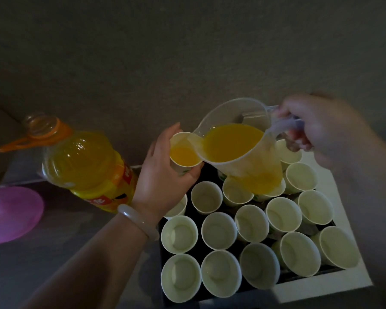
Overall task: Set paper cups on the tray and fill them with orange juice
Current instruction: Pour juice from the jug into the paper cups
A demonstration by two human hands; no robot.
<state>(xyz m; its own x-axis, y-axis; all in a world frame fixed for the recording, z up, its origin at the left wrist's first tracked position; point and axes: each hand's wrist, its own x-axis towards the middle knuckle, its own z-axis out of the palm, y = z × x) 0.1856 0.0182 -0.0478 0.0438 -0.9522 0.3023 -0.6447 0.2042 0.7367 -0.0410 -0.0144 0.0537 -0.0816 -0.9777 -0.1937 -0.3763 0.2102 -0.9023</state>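
Note:
My left hand [163,175] grips a paper cup [183,151] held above the tray's far left corner; orange juice partly fills it. My right hand [321,128] holds the handle of a clear plastic jug [239,143], tilted left so its spout rests over the cup's rim. The jug carries orange juice. Below, several empty paper cups [218,229] stand in rows on a dark tray [299,276] with a white border.
A large open bottle of orange juice [87,161] with an orange cap ring stands left of my left hand. A pink plastic lid or dish [11,215] lies at the far left. A grey wall rises behind the counter.

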